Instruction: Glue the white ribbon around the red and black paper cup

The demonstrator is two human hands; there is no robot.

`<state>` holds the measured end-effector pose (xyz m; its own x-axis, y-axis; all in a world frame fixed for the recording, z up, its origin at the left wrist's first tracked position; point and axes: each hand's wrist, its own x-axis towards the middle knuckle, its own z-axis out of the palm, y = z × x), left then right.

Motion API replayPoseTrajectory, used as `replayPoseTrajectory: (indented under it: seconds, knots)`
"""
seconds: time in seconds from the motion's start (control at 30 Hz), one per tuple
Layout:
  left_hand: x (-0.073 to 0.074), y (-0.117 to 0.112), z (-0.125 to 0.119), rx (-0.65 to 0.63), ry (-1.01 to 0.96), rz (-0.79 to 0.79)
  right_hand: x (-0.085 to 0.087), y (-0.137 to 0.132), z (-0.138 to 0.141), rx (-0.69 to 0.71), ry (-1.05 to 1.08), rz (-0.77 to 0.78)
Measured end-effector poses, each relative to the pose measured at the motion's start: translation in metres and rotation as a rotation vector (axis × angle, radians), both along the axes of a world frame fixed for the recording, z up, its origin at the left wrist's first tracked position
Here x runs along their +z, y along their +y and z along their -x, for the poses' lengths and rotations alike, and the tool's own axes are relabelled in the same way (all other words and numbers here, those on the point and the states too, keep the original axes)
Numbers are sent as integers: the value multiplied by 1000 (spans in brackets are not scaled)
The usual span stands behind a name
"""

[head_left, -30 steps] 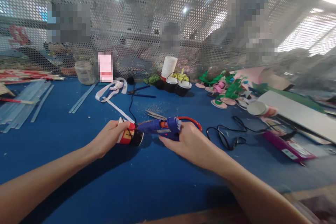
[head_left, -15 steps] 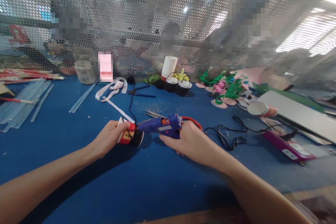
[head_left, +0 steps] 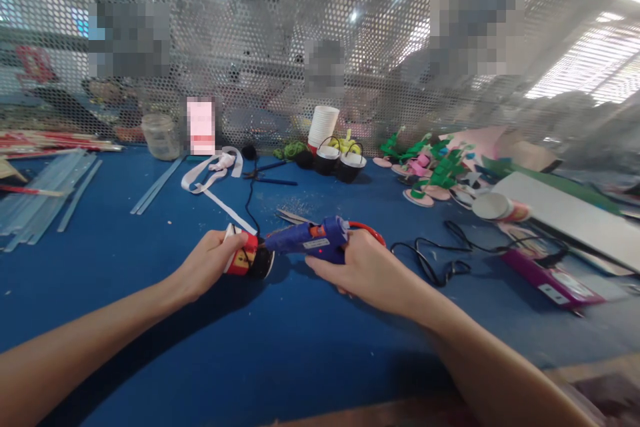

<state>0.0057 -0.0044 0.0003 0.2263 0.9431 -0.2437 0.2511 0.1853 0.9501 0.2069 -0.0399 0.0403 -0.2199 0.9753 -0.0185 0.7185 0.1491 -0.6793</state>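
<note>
My left hand [head_left: 213, 260] is closed around a paper cup [head_left: 239, 261], tipped on its side. The cup has a red and yellow print and a black band near the end facing right. In my right hand [head_left: 357, 263] is a blue glue gun [head_left: 307, 240], its nozzle pointing left at the cup's black band. Whether the nozzle touches the cup I cannot tell. A small red light shows on the gun's body. Black yarn [head_left: 250, 200] runs down the table to the cup. Behind the gun lie scissors [head_left: 293, 215], their handles partly hidden by it.
White ribbon [head_left: 203, 183] and pliers [head_left: 265, 180] lie farther back. Two small black-and-white buckets [head_left: 327, 159] stand by stacked cups [head_left: 324, 123]. Glue sticks [head_left: 45, 197] are at left. Green and pink craft plants [head_left: 440, 170], a black cord [head_left: 425, 260] and a purple power strip [head_left: 550, 280] are at right.
The glue gun and my right hand have shifted very slightly to the right. My left hand still holds the cup in nearly the same place.
</note>
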Motion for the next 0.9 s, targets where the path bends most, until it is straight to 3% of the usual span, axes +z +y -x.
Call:
replayPoseTrajectory:
  seconds: [0.9]
  knots:
    - [1, -2, 0, -46, 45, -71, 0, 2, -3, 11, 52, 82]
